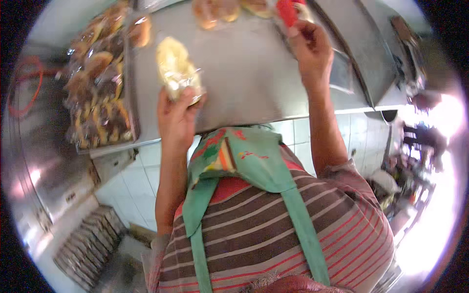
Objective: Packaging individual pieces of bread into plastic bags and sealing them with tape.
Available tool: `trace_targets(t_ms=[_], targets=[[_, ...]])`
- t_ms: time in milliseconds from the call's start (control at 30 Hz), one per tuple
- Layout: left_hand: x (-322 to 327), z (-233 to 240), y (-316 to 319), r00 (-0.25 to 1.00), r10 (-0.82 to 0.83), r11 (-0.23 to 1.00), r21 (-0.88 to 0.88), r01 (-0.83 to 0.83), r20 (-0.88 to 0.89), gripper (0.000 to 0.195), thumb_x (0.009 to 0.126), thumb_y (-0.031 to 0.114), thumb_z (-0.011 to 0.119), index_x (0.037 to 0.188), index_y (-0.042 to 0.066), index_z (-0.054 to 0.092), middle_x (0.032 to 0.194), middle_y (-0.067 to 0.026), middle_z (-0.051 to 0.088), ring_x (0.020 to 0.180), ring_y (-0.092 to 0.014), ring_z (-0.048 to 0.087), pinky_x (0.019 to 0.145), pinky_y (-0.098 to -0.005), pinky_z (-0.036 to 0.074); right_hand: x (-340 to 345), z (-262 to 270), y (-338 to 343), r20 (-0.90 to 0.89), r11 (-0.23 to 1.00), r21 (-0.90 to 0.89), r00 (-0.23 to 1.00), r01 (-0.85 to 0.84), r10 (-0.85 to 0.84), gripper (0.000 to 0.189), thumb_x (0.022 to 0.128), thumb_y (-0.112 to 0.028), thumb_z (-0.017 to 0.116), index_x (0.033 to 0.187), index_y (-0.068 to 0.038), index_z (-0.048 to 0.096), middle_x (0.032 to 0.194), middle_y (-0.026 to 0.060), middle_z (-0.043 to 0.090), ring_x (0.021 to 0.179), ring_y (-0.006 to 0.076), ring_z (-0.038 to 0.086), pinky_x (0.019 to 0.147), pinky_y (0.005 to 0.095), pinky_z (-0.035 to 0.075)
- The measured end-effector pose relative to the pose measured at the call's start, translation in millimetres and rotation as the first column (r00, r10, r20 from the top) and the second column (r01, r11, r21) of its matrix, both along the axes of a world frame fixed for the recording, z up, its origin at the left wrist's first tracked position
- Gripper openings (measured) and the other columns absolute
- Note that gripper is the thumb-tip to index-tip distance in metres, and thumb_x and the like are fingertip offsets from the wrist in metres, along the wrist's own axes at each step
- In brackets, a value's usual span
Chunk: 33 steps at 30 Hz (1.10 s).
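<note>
My left hand (179, 113) holds a pale yellow bread roll in a clear plastic bag (176, 67), gripping the lower end of the bag. The roll is lifted over a metal work table (242, 73). At the top right, my right hand (315, 51) has its thumb and curled fingers closed at the lower end of a red object (285, 13). A cream-coloured part shows beside the red; blur and the picture's edge hide what the object is.
A tray of bagged bread rolls (99, 88) stands on the left, with one brown roll (141, 31) beside it. Several more rolls (216, 13) lie at the far edge. Metal trays or sheets (370, 47) are on the right. A ribbed metal stack (89, 245) sits at lower left.
</note>
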<state>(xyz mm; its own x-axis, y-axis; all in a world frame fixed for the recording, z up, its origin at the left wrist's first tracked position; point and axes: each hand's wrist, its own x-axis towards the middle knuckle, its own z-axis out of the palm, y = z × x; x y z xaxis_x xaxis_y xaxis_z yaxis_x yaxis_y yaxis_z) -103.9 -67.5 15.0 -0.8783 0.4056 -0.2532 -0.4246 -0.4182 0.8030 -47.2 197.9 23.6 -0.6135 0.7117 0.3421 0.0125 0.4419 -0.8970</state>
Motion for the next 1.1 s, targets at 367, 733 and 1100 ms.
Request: trace_targets(t_ms=[367,733,1100], targets=[[0.0,-1.1,26.0,0.985,-0.175,0.979,-0.102,0.175,0.008,0.033,0.087,0.001,0.059,0.119,0.005,0.050,0.111,-0.0074,0.058,0.094,-0.019,0.061,0.078,-0.0328,0.054,31.8,-28.3,122.6,0.478,0.897,-0.439,0.859,0.052,0.184,0.043,0.079,-0.041,0.070,0.109,-0.010,0.067,0.105,-0.0009,0.064,0.101,0.0127,0.053,0.087,0.0366,0.040],[5.6,-0.8,52.6,0.983,-0.181,0.983,-0.040,0.181,0.012,0.035,0.085,0.002,0.058,0.119,0.006,0.049,0.114,-0.0064,0.057,0.096,-0.018,0.060,0.078,-0.0349,0.053,63.1,-66.4,78.0,0.429,0.984,-0.072,0.896,0.163,-0.117,0.030,0.079,-0.024,0.070,0.092,0.003,0.068,0.085,0.0081,0.064,0.080,0.0143,0.057,0.067,0.0281,0.044],[7.2,-2.4,69.7,0.985,-0.166,0.982,-0.078,0.169,0.044,0.037,0.086,0.011,0.060,0.121,0.007,0.048,0.110,-0.0049,0.058,0.095,-0.015,0.058,0.076,-0.0345,0.051,41.6,21.8,-2.2,0.180,0.880,-0.169,0.864,-0.443,0.470,0.015,0.087,-0.013,0.064,0.091,0.001,0.062,0.073,0.0054,0.060,0.067,0.0126,0.059,0.062,0.0280,0.047]])
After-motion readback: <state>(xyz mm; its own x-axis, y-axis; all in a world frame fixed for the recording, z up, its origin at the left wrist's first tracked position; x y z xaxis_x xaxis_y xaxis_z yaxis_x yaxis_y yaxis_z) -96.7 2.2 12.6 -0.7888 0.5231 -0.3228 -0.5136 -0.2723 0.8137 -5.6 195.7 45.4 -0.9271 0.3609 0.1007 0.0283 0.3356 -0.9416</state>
